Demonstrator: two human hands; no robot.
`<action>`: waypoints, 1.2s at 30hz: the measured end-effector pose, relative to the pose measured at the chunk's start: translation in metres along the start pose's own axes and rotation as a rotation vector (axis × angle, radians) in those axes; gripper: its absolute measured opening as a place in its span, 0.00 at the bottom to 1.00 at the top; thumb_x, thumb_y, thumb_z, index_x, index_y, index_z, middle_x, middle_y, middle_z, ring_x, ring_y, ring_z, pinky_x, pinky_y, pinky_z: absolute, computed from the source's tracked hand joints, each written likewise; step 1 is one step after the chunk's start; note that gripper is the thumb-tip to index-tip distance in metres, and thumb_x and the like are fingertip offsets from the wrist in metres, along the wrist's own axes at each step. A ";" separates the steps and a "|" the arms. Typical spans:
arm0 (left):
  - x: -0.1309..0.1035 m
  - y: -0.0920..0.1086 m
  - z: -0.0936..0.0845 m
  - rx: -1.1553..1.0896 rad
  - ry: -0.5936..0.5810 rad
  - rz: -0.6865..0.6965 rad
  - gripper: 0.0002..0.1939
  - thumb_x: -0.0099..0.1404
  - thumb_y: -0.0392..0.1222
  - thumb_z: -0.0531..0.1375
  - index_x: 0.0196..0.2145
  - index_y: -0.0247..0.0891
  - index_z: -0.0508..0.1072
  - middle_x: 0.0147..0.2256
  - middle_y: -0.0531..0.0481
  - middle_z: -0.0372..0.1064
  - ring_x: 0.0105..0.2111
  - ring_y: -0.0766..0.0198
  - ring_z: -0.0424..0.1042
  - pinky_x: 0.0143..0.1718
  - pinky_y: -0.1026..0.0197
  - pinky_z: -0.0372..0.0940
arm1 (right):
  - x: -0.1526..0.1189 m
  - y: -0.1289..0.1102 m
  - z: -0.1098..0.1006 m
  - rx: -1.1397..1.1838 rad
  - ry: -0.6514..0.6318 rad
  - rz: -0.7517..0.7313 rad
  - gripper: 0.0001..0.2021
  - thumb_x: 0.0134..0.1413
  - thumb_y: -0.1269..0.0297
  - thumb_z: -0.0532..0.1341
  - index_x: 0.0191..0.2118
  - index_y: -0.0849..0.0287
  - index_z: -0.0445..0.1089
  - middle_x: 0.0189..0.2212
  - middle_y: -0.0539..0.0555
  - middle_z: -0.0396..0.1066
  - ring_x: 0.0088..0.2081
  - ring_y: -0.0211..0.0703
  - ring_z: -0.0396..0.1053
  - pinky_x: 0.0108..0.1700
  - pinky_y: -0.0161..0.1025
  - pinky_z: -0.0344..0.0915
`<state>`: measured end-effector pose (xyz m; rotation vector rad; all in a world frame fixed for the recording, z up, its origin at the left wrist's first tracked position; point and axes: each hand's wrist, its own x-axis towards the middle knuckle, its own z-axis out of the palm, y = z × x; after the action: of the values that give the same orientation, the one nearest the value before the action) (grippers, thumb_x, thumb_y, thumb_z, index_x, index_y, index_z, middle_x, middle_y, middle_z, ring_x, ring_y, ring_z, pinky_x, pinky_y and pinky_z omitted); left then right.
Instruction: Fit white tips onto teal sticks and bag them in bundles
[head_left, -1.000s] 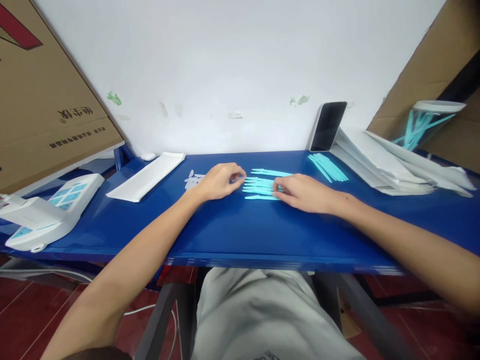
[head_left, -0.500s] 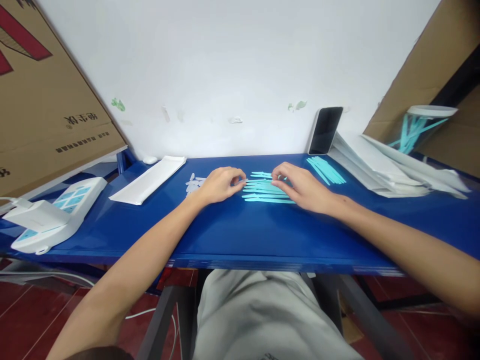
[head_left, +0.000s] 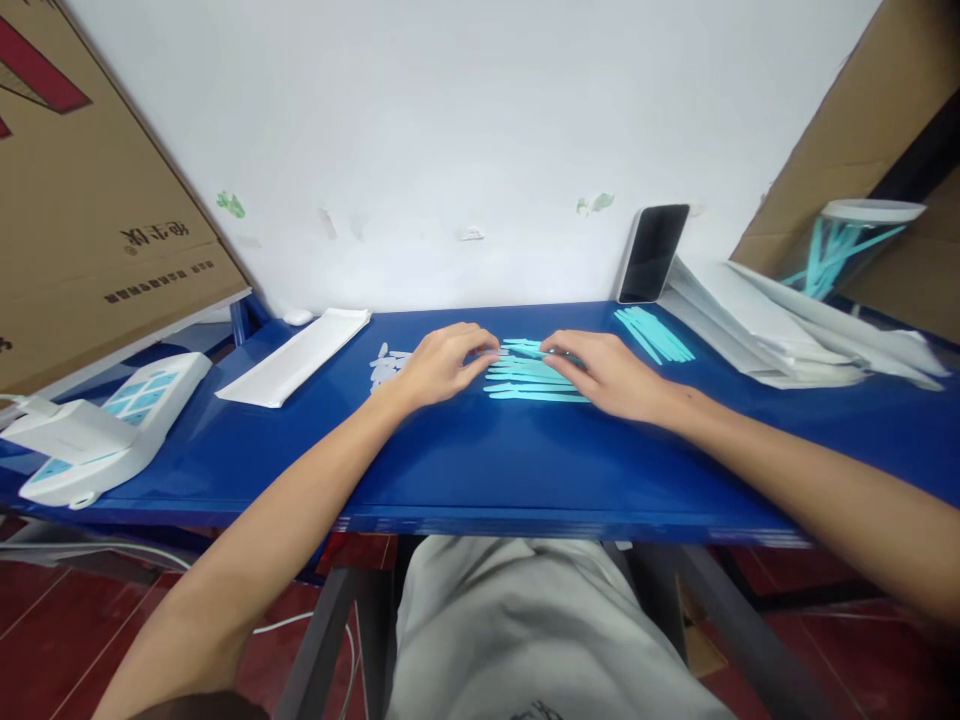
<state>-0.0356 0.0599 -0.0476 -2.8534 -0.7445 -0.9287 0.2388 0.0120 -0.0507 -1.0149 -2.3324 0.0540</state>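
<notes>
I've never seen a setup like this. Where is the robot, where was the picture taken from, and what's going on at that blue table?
There is no robot: these are a person's bare left hand and right hand. One camera, worn on the head, looks forward and down past the arms.

On the blue table, between the hands, lie thin turquoise sticks. To their right is a second bunch; by the left hand are small pale pieces. Further out are a long white packet, a power strip, an upright phone and white bags.

The right hand's fingers seem to pinch a stick. The left fingers are close by, but whether they hold anything is too small to tell.
</notes>
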 end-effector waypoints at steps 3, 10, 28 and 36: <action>0.001 0.003 0.000 -0.006 0.048 0.028 0.10 0.76 0.43 0.56 0.44 0.37 0.75 0.39 0.45 0.76 0.38 0.60 0.73 0.42 0.58 0.66 | 0.000 -0.002 0.000 -0.005 -0.027 -0.007 0.14 0.72 0.59 0.51 0.47 0.59 0.72 0.43 0.59 0.78 0.42 0.49 0.75 0.44 0.43 0.66; 0.002 0.007 0.001 -0.061 0.091 0.029 0.09 0.75 0.42 0.57 0.42 0.37 0.76 0.38 0.46 0.78 0.38 0.61 0.75 0.41 0.59 0.67 | -0.001 -0.003 -0.003 -0.074 -0.046 0.020 0.15 0.72 0.60 0.51 0.48 0.59 0.73 0.44 0.59 0.78 0.42 0.50 0.75 0.43 0.42 0.65; 0.015 0.036 -0.006 -0.219 0.239 -0.147 0.07 0.69 0.37 0.60 0.34 0.36 0.79 0.29 0.52 0.78 0.28 0.66 0.72 0.33 0.64 0.66 | -0.005 -0.016 -0.013 -0.230 0.057 -0.008 0.17 0.73 0.61 0.50 0.51 0.57 0.75 0.43 0.59 0.80 0.39 0.50 0.77 0.38 0.41 0.64; 0.018 0.038 -0.005 -0.295 0.226 -0.219 0.08 0.68 0.39 0.60 0.34 0.35 0.79 0.27 0.52 0.76 0.27 0.66 0.71 0.31 0.64 0.65 | -0.005 -0.016 -0.012 -0.184 0.064 -0.004 0.17 0.73 0.61 0.51 0.52 0.59 0.76 0.44 0.59 0.80 0.40 0.51 0.77 0.39 0.41 0.64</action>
<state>-0.0087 0.0331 -0.0293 -2.8717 -0.9808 -1.4770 0.2375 -0.0044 -0.0390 -1.0837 -2.3127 -0.1957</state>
